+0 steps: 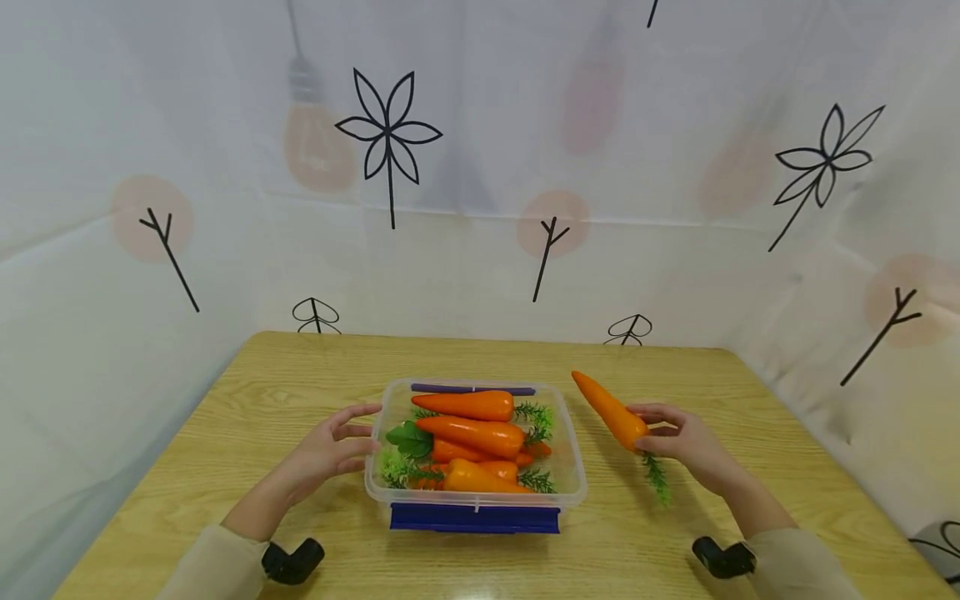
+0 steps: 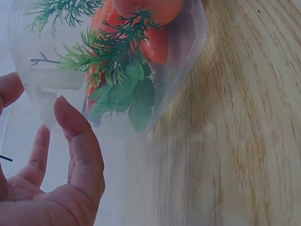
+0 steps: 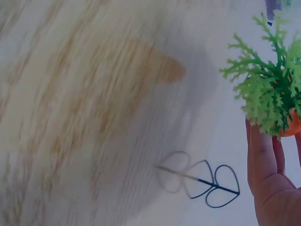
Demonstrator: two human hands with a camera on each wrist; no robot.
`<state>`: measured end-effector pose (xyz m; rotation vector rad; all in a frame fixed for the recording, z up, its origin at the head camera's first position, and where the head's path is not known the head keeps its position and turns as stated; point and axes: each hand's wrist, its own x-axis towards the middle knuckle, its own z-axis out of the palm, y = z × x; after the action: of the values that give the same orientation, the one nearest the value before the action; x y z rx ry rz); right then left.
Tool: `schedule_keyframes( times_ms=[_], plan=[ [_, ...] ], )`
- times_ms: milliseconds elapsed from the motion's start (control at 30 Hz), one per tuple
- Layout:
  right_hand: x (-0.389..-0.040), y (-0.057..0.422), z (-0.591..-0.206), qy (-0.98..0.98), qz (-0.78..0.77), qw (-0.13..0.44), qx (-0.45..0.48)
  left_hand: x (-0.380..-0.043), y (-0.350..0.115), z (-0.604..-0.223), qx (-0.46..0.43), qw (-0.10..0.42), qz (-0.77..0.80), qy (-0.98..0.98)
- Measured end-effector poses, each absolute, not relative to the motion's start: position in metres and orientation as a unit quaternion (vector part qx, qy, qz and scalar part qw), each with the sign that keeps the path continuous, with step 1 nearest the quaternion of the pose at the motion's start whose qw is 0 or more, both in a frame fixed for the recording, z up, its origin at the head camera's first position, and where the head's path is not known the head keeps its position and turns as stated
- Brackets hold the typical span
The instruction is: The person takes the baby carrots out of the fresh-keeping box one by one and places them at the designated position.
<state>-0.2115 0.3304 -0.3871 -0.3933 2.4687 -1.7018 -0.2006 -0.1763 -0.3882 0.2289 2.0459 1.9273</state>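
Note:
A clear plastic food container (image 1: 573,450) stands on the table, holding several orange toy carrots (image 1: 472,437) with green leafy tops. At its left wall is my left hand (image 1: 336,446), fingers spread and loosely bent, fingertips right at the rim. The left wrist view has the thumb (image 2: 77,127) close beside the translucent side. To the right of the container, my right hand (image 1: 686,442) pinches a single carrot (image 1: 609,410) near its thick end. This carrot's tip points up and left, and its green top (image 1: 656,479) hangs below the fingers.
Blue locking flaps (image 1: 474,518) sit along the container's front and back edges. The wooden table (image 1: 300,375) reaches back to a white patterned cloth (image 1: 465,275). A dark cable (image 1: 933,546) lies beyond the table's right edge.

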Motion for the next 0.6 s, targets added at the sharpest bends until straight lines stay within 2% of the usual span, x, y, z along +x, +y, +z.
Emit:
schedule_keyframes(
  times_ms=[333,600],
  plan=[
    [-0.2198,0.3299,-0.3958,0.857,-0.507,0.071,-0.059,-0.1999,-0.1755,-0.3864,0.079,0.163,0.678,0.713],
    [-0.2207,0.3218,-0.3959,0.880,-0.463,0.071,-0.077,-0.2010,-0.1760,-0.3888,0.081,0.165,0.676,0.713]
  ],
)
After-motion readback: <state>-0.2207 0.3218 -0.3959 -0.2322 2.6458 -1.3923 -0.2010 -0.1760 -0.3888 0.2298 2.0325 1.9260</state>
